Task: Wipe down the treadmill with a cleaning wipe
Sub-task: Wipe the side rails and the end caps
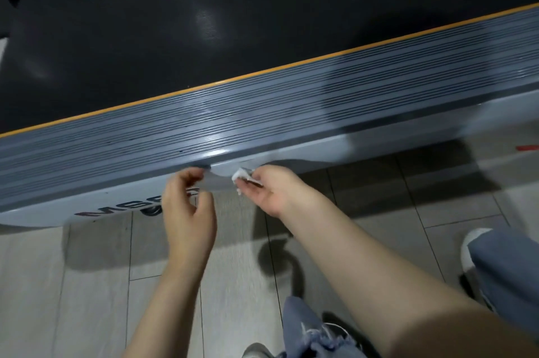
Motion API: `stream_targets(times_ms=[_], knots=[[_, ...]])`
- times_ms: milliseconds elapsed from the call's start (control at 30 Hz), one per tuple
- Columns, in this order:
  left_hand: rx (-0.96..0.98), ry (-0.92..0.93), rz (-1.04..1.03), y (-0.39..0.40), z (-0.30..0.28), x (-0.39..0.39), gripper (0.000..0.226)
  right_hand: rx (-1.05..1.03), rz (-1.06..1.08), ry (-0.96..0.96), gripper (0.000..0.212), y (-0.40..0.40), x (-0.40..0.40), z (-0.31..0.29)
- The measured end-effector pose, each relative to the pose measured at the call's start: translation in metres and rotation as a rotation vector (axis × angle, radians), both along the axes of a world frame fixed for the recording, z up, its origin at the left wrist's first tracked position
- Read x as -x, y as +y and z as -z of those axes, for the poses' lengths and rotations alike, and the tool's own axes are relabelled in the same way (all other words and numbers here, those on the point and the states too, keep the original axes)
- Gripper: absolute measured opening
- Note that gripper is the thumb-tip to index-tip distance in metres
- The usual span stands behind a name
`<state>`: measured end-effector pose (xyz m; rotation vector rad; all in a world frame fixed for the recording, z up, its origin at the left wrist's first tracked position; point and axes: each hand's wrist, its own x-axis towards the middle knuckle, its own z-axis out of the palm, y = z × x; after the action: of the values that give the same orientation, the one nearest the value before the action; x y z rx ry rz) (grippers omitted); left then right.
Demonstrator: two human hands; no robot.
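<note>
The treadmill's grey ribbed side rail runs across the view with an orange strip, and the black belt lies beyond it. My right hand pinches a small crumpled white wipe just below the rail's lower edge, palm turned up. My left hand hovers beside it, in front of the rail's pale side panel with dark lettering, its fingers loosely curled and holding nothing.
Light grey floor tiles lie below the treadmill. My legs in blue jeans and white shoes stand at the lower right. A red mark shows on the floor at far right.
</note>
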<state>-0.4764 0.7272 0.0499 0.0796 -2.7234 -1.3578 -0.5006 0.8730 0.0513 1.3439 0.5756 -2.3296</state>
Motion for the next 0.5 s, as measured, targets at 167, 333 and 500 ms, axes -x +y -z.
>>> stream_targets(times_ms=[167,333,500], knots=[[0.196,0.236,0.325,0.021,-0.033,0.049,0.034,0.0,0.159,-0.018,0.016,0.019,-0.003,-0.005],[0.306,0.236,0.746,0.093,-0.044,0.097,0.051,-0.247,0.276,-0.257,0.034,0.07,-0.001,0.036],[0.258,0.282,0.923,0.189,-0.057,0.128,0.062,-0.216,0.292,-0.07,0.022,0.113,-0.011,-0.007]])
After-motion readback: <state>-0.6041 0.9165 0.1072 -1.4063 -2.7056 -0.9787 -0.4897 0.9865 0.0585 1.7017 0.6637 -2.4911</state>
